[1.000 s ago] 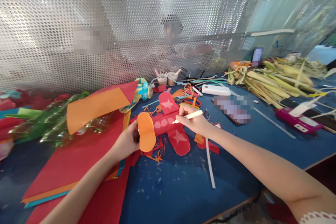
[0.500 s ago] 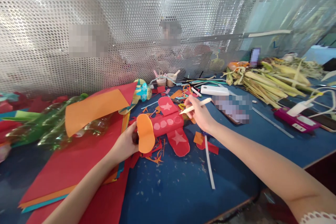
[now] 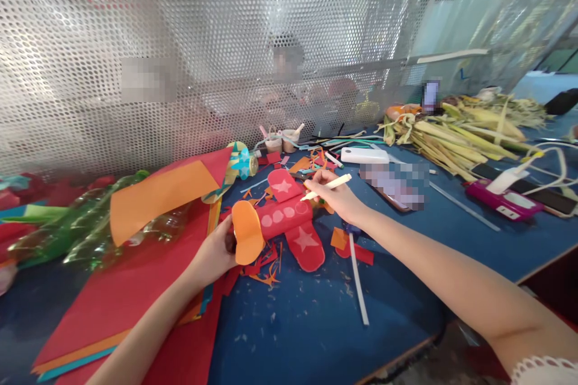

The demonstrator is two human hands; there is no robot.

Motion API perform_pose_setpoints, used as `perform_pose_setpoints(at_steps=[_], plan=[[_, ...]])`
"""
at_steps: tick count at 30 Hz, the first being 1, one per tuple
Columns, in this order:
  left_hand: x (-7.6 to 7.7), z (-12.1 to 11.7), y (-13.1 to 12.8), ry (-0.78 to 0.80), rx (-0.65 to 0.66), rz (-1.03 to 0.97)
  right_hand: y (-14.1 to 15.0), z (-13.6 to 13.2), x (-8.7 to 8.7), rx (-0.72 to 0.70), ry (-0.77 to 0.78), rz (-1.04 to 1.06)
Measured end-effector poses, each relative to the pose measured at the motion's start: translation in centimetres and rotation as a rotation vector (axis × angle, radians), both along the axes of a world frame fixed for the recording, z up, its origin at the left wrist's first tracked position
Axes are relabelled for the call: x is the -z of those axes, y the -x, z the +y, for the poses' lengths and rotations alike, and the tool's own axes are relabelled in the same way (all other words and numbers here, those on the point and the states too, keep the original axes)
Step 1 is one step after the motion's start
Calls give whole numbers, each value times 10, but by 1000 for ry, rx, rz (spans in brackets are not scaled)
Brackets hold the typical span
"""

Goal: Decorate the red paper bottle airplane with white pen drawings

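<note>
A red toy airplane (image 3: 274, 220) lies in front of me, with pale stars on its wings, a row of pale circles along its body and an orange tail piece (image 3: 248, 233). My left hand (image 3: 215, 252) grips the airplane's tail end; its fingertips are partly hidden behind the orange piece. In my right hand (image 3: 329, 191) is a pale yellow marker (image 3: 326, 186), held like a pen. The marker's tip meets the body at the last circle, nearest the front, which is partly filled in.
Stacked coloured sheets (image 3: 112, 307) and green plastic bottles (image 3: 97, 225) lie at left. Paper scraps (image 3: 271, 274) surround the airplane. A phone (image 3: 392, 187), a white box-like device (image 3: 365, 155), a purple power strip (image 3: 503, 200) and dried husks (image 3: 451, 141) are at right. A perforated metal screen (image 3: 217, 60) stands behind.
The marker tip has moved slightly left and down onto the last circle, which now shows more pale colour inside. The left hand keeps its hold on the airplane. The camera view has shifted slightly.
</note>
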State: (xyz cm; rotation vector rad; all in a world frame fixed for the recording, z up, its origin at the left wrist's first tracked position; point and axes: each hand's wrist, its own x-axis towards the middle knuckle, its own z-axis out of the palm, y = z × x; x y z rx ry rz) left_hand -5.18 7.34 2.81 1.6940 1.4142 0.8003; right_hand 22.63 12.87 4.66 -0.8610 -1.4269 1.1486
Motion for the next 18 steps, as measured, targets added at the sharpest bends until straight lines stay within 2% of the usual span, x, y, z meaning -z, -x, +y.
perform_pose_setpoints(at_steps=[7,18], plan=[[-2,1,0,-3,-3,-3,-1,-3,-4,19,-82,-112],[-5,-1,-1,15,-24,16,0,-6,-6,47,-94,-189]])
